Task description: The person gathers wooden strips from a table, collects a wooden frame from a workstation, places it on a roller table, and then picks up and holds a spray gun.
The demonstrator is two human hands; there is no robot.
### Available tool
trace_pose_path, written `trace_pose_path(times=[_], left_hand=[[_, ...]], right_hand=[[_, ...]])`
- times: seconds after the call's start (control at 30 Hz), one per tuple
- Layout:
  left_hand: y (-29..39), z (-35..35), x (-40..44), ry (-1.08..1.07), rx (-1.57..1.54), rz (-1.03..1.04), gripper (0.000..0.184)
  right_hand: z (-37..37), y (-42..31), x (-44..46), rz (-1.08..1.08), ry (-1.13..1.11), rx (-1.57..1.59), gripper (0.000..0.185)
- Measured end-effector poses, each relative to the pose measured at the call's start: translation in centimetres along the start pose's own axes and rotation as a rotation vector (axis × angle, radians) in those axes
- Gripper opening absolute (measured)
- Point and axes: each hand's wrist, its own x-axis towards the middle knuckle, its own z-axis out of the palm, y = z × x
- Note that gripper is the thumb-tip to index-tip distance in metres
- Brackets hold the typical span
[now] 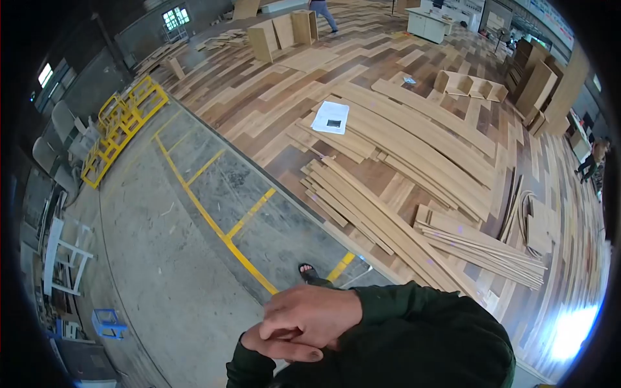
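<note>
My right hand [317,315] reaches in from the right in a dark green sleeve. Its fingers are curled down over the back of my left hand [281,350], close to the left wrist. The left hand lies underneath, its thumb pointing right; its other fingers are hidden. Both hands are close together in front of my body, and no tool or other object shows in either. Below them, a foot in a dark sandal [307,268] stands on the grey concrete floor.
Long wooden boards [414,142] and a stack of narrow planks [369,207] lie on the patterned wood floor. A printed sheet [330,118] rests on the boards. Yellow metal frames [123,129] stand left. A wooden cabinet [284,35] is at the back, near a person [321,10].
</note>
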Motion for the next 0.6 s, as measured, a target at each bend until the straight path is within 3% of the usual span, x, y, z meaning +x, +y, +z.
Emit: trace_pose_path(times=[0.07,0.13,0.2,0.23,0.27,0.33,0.4,0.47,0.53,0.6], left_hand=[[5.7,-7.4,-0.9,0.168,-0.008,-0.035,0.046],[11.7,-14.1,-1.5,0.191,0.021,0.018,0.042],[16.3,-18.9,-3.9,0.308,0.042,0.16,0.033],[18.4,-21.4,-5.2,0.391,0.063,0.251,0.029],[20.3,-24.2,-6.4,0.478,0.094,0.356,0.026],[23.4,-30.8,-7.5,0.637,0.171,0.571,0.022],[26.0,-38.5,-7.8,0.765,0.256,0.761,0.023],[28.6,-46.6,-8.3,0.866,0.346,0.91,0.029],[31.9,-54.2,-8.6,0.955,0.441,1.047,0.037],[39.2,-62.8,-9.7,0.828,0.428,0.969,0.032]], right_hand=[[-3.5,6.2,6.8,0.006,0.026,0.042,0.03],[-7.0,11.2,14.8,-0.039,0.007,0.05,0.031],[-9.4,15.0,22.9,-0.008,-0.149,0.262,0.031],[-11.3,16.3,27.5,0.077,-0.387,0.236,0.016],[-12.1,18.4,31.3,0.053,-0.45,0.254,0.016],[-13.0,23.4,37.3,-0.081,-0.238,0.295,0.009],[-15.0,30.0,43.6,-0.097,-0.272,0.308,0.007],[-17.6,36.5,49.7,0.04,-0.411,0.186,0.008],[-19.4,43.6,55.5,0.048,-0.357,0.229,0.013],[-22.9,48.7,63.2,-0.108,-0.198,0.114,0.023]])
